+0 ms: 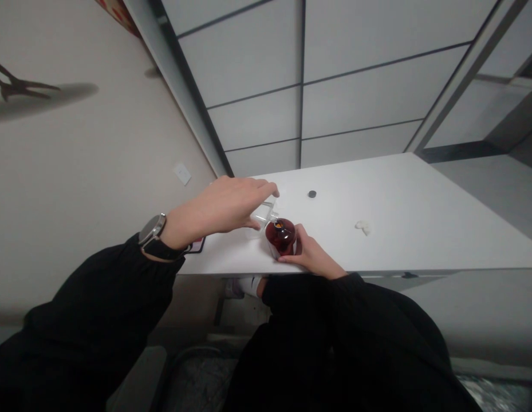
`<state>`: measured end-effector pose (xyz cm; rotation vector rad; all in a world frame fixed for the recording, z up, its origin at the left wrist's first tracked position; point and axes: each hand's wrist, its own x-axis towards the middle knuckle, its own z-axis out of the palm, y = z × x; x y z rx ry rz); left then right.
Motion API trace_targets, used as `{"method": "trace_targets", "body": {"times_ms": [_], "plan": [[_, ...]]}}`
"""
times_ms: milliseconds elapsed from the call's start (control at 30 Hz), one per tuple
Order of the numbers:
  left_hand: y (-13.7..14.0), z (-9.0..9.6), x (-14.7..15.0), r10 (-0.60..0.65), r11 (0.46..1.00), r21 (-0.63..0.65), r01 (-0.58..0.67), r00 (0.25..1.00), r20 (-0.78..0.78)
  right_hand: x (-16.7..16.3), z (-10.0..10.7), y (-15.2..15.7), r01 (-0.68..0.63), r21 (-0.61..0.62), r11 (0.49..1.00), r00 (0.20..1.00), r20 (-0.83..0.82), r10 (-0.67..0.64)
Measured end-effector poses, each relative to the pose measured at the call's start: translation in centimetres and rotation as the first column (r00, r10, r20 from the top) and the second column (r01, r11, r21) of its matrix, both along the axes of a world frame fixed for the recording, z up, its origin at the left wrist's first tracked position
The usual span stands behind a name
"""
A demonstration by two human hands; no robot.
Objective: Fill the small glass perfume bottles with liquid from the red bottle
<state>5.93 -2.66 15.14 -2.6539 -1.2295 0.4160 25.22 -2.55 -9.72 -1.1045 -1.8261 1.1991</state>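
My left hand [237,203], with a watch [152,230] on its wrist, is closed round a small clear glass bottle [262,214]. The bottle is tilted, its neck pointing right and down at the mouth of a dark red-brown bottle [282,236]. Whether the two rims touch, I cannot tell. The brown bottle stands near the table's front edge, uncapped. Fingers of my right hand [311,252] grip it from the right side. Part of the clear bottle is hidden behind my left fingers.
A small dark round cap [312,194] lies on the white table [420,229] behind the bottles. Farther right is a crumpled whitish scrap [362,228]. A dark-edged flat object [197,246] shows partly under my left wrist. White panelled doors [257,74] rise behind the table.
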Motion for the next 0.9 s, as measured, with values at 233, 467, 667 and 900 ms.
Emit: {"method": "trace_targets", "body": {"times_ms": [233,467,667,900], "plan": [[-0.15,0.13,0.19,-0.013,1.0,0.007,0.013,1.0,0.002,0.03,-0.05,-0.02,0.003,0.006,1.0,1.0,0.006,-0.003],[-0.15,0.16,0.2,-0.017,1.0,0.006,0.017,1.0,-0.01,0.05,0.07,-0.02,-0.002,0.008,1.0,1.0,0.003,0.002],[-0.23,0.12,0.38,-0.02,1.0,0.001,0.02,1.0,-0.009,0.04,0.34,-0.08,-0.006,-0.017,1.0,1.0,-0.007,0.005],[-0.1,-0.15,0.2,-0.053,0.998,0.027,0.053,0.999,-0.014,0.03,0.61,-0.15,0.0,-0.022,1.0,1.0,0.009,0.001]]}}
